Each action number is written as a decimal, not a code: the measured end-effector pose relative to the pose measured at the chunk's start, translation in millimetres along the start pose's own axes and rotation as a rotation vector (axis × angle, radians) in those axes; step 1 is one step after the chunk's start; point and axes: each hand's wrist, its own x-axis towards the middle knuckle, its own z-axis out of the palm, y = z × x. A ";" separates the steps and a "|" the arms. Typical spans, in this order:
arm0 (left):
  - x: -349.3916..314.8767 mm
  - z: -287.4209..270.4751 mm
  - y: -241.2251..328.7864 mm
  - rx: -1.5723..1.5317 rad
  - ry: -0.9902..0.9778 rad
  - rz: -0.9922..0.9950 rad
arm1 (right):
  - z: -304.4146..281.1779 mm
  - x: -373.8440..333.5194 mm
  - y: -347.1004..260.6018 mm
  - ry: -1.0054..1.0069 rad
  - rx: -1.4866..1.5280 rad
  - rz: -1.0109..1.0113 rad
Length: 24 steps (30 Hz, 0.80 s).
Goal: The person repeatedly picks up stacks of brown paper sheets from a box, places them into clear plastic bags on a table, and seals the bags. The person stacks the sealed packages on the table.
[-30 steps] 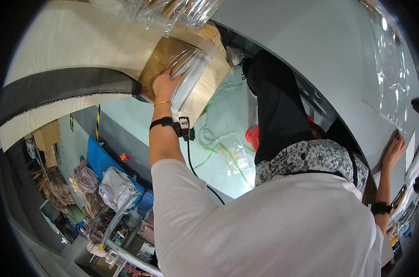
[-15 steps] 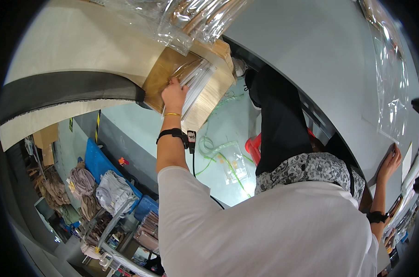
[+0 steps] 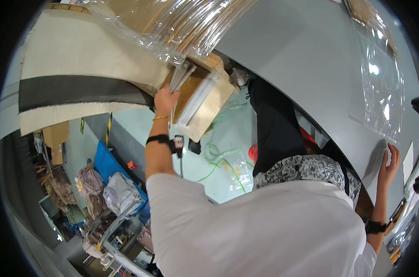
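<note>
At the far left of the table, my left hand [image 3: 165,99] is closed round a thin bundle of clear plastic bags [image 3: 181,76], which stands tilted at the left side of an open cardboard box [image 3: 217,107]. In that box, a stack of similar flat bags [image 3: 198,101] shows pale edges, just right of the hand. My right hand [image 3: 390,162] rests on the grey table [image 3: 292,51] at the right, fingers stretched out and apart. Beyond its fingertips lies a large clear plastic bag [image 3: 380,87].
Clear-wrapped flat packages [image 3: 195,27] are piled at the top edge. A pale board with a dark band [image 3: 84,90] curves away at left. Green strapping [image 3: 214,154] lies on the floor. A blue bin [image 3: 110,159] with folded cloth [image 3: 121,194] stands lower left.
My left hand has moved left from the stack in the box, and a thin bundle of bags has come away with it. My right hand stays on the table, fingers slightly more spread.
</note>
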 end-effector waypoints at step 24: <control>-187.3 -373.7 400.8 0.232 0.195 1.682 | -65.0 62.2 -189.3 -0.737 2.002 0.267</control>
